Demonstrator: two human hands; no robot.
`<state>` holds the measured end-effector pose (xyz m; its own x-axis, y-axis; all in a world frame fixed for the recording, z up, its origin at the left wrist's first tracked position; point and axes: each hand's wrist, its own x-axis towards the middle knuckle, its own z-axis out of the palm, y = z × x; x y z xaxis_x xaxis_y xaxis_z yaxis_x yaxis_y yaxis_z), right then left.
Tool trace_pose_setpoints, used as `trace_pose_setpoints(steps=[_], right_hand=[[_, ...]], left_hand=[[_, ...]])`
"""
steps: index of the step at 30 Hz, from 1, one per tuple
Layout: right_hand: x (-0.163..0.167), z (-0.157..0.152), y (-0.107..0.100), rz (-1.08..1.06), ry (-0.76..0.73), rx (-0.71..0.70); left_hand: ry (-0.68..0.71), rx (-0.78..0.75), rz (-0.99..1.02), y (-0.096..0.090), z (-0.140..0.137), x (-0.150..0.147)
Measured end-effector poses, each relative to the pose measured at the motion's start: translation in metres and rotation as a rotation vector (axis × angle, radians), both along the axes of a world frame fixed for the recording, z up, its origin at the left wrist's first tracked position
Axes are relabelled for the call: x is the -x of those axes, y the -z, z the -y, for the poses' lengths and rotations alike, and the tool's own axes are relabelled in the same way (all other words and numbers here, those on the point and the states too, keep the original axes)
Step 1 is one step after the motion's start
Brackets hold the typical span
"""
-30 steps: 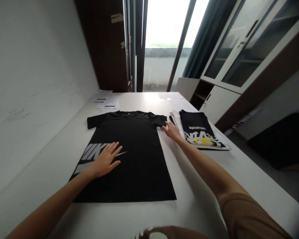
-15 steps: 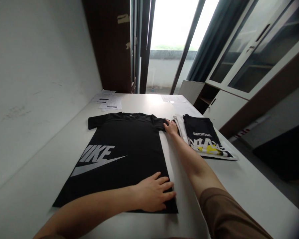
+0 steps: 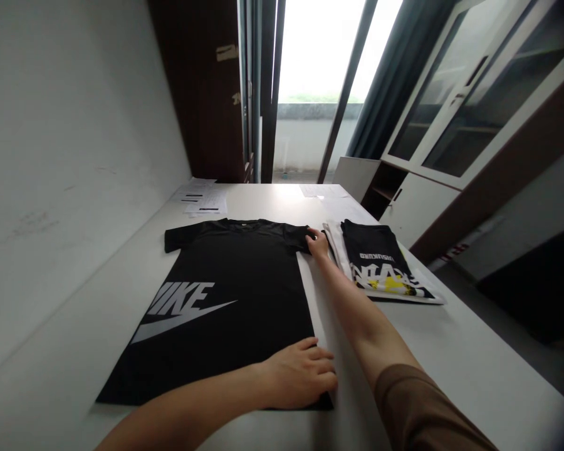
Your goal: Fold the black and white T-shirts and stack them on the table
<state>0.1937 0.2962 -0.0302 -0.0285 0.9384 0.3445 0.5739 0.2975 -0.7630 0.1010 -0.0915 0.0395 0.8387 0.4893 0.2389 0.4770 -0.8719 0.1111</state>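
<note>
A black T-shirt [image 3: 244, 282] with a grey Nike print lies flat on the white table, its collar toward the far end. At its lower right, my left hand [image 3: 303, 373] rests with the fingers curled over the side edge near the hem, closed on the fabric. Farther up, my right hand [image 3: 317, 242] pinches the end of the right-hand sleeve between thumb and fingers. Some fingertips of both hands are hidden by the hands themselves.
To the right of the shirt lies a stack of folded shirts [image 3: 373, 250], black with white and yellow print on top. Paper sheets [image 3: 207, 202] lie at the table's far left. A wall [image 3: 75, 156] borders the left side; white cabinets [image 3: 427, 200] stand beyond the right edge.
My left hand's spread fingers have curled in at the shirt's side edge. My right hand has closed from lying on the sleeve to pinching its end. The view has shifted slightly.
</note>
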Motion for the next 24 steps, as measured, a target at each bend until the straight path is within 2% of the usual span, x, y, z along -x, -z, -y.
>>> trace_pose_setpoints(steps=[3,6,10,12,17,22,24], right_hand=[[0.000,-0.008,-0.004,-0.159,-0.024,0.139],[0.000,-0.010,-0.011,-0.307,-0.135,0.354],[0.001,-0.003,-0.017,-0.365,-0.258,0.576],[0.001,-0.001,-0.019,-0.392,-0.296,0.598],[0.003,0.000,-0.025,-0.550,-0.253,0.451],[0.012,-0.002,-0.031,-0.682,-0.268,0.601],[0.016,-0.007,-0.033,-0.713,-0.250,0.608]], left_hand=[[-0.038,0.010,-0.010,-0.004,0.001,0.002],[-0.082,0.000,-0.015,-0.005,0.001,0.004],[-0.084,-0.026,-0.024,-0.003,0.000,0.005],[-0.067,-0.024,-0.041,-0.004,0.000,0.006],[-0.044,-0.010,-0.037,-0.008,0.001,0.009],[-0.048,-0.012,-0.005,-0.002,0.003,0.009],[-0.043,0.000,0.004,0.000,0.003,0.009]])
